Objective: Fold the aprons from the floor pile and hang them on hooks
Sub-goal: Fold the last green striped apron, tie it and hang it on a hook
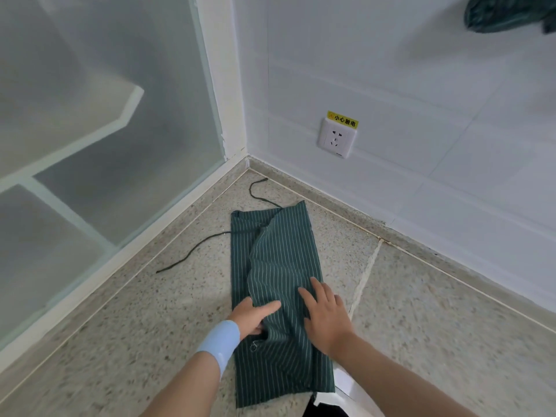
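Observation:
A dark green apron (276, 254) with thin white stripes lies on the speckled floor, folded into a long narrow strip running away from me. My left hand (254, 316) sits at its near left edge, thumb on top of a raised fold and fingers tucked under the cloth, pinching it. My right hand (326, 314) lies flat on the apron with fingers spread. Two thin dark ties (192, 251) trail off the apron's left and far side. Another green apron (508, 13) hangs on the wall at the top right; its hook is hidden.
The floor corner lies just beyond the apron, with a frosted glass partition (105, 145) on the left and a white wall on the right. A wall socket (337, 138) with a yellow warning label sits low on that wall. Something white (340, 383) pokes out under the apron's near right corner.

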`<state>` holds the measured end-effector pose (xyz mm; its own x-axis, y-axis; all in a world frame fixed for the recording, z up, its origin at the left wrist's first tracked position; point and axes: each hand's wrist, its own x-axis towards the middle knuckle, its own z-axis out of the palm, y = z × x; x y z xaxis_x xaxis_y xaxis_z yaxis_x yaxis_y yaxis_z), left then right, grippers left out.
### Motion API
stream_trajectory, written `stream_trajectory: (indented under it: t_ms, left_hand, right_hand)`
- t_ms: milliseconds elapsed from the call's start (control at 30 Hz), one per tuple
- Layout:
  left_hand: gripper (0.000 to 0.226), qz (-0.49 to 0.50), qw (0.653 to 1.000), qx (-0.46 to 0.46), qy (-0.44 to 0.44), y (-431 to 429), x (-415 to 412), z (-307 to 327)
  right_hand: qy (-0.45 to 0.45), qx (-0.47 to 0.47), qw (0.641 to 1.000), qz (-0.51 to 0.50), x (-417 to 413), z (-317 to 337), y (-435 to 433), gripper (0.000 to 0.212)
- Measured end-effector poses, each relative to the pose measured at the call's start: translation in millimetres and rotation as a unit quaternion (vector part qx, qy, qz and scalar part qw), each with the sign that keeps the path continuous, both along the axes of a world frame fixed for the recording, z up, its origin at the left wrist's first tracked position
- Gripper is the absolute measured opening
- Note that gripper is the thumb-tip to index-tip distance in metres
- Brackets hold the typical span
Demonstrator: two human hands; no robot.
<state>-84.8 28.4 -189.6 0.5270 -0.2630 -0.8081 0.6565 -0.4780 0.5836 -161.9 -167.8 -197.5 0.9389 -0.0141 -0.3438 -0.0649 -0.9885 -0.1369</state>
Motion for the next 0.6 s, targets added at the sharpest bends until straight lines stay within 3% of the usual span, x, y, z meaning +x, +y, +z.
stream_trajectory:
  t_ms: [67,100,200,267,367,500,533,600]
  left_hand:
    - [0.04,-0.072,0.997,0.035,-0.02,2.2,-16.3,6.1]
    - [0.03,-0.059,0.997,0.037,-0.029,1.9,-19.8,8.8]
    - [0.021,0.08,0.997,-0.015,-0.003,4.5,-31.5,20.1]
    - [0.028,0.073,0.996,-0.031,0.033,10.6,-40.6,23.0]
    - [0.059,-0.059,0.995,0.056,0.054,22.4,-52.7,15.0]
    - [0.082,-0.095,0.986,0.128,0.044,32.9,-64.8,2.3]
    - [0.081,-0.098,0.986,0.134,0.03,32.1,-68.2,2.4]
    - [0.048,-0.105,0.982,0.145,-0.059,27.5,-74.8,2.7]
  right_hand:
    - [0.002,-0.001,1.0,0.005,-15.9,2.4,2.5,0.072]
    - [0.005,0.003,1.0,0.012,-20.2,2.4,2.8,0.071]
    - [0.005,0.014,0.999,0.035,-38.0,3.5,3.8,0.069]
    - [0.0,0.024,0.999,0.045,-48.4,5.4,3.2,0.07]
    - [0.004,0.035,0.997,0.065,-61.2,8.1,3.0,0.08]
    - [0.054,0.009,0.991,0.124,-79.9,3.0,6.1,0.103]
    - [0.064,-0.012,0.987,0.145,-84.0,-0.2,5.9,0.108]
    - [0.078,-0.067,0.977,0.184,-89.9,-8.5,2.8,0.114]
